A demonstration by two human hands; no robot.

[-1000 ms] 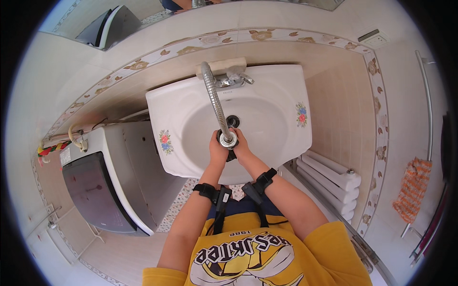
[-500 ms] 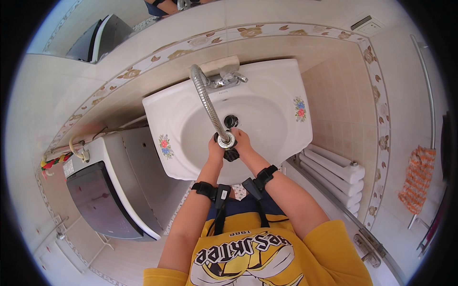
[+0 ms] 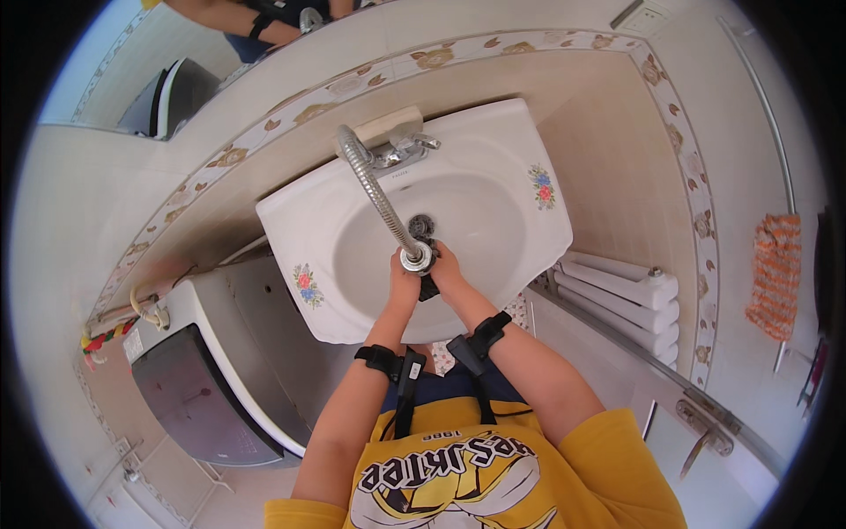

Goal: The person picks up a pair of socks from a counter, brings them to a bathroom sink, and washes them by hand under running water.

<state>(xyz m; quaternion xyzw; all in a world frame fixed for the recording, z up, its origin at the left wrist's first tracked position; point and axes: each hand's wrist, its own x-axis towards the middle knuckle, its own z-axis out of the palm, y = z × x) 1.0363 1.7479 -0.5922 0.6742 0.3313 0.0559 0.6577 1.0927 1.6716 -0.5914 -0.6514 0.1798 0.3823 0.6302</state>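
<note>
Over the white washbasin (image 3: 507, 264) my two hands meet beneath the round head (image 3: 417, 257) of a flexible metal tap. Between them is a black, ridged-looking object (image 3: 428, 288), partly hidden by the tap head and my fingers; its kind does not show. My left hand (image 3: 404, 279) closes on its left side, and my right hand (image 3: 448, 264) grips it from the right. Just beyond my hands lies the dark drain (image 3: 421, 227). Whether water is running cannot be made out.
The tap's lever (image 3: 427, 141) stands at the basin's back. To the left is a washing machine (image 3: 198, 397) with a dark lid. On the right are a white radiator (image 3: 617, 304), a door handle (image 3: 701, 441) and an orange-striped cloth (image 3: 775, 278) on a rail.
The view has shifted slightly, so the basin sits a little further left. My hands stay together under the tap head, and the black object shows less below them.
</note>
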